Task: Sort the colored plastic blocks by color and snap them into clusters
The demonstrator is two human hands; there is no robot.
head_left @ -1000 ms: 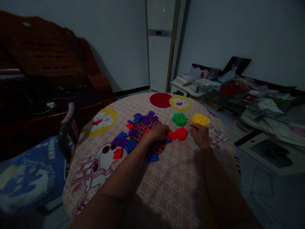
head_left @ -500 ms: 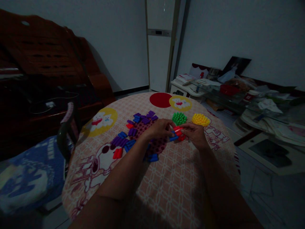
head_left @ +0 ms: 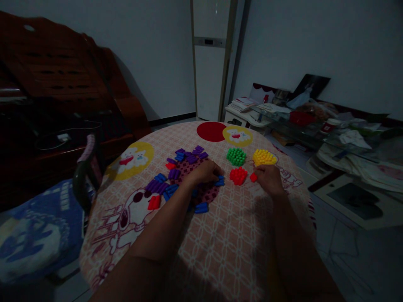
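Right of the red cluster (head_left: 238,176), my right hand (head_left: 256,173) has its fingers closed on a red piece (head_left: 253,177). Left of the cluster, my left hand (head_left: 208,172) curls at blue pieces (head_left: 219,181); I can't tell whether it grips any. Behind the red cluster sits the green cluster (head_left: 236,156)

My left hand (head_left: 207,172) is reaching forward with curled fingers, while my right hand (head_left: 268,178) is pinching, both forearms extending ahead.
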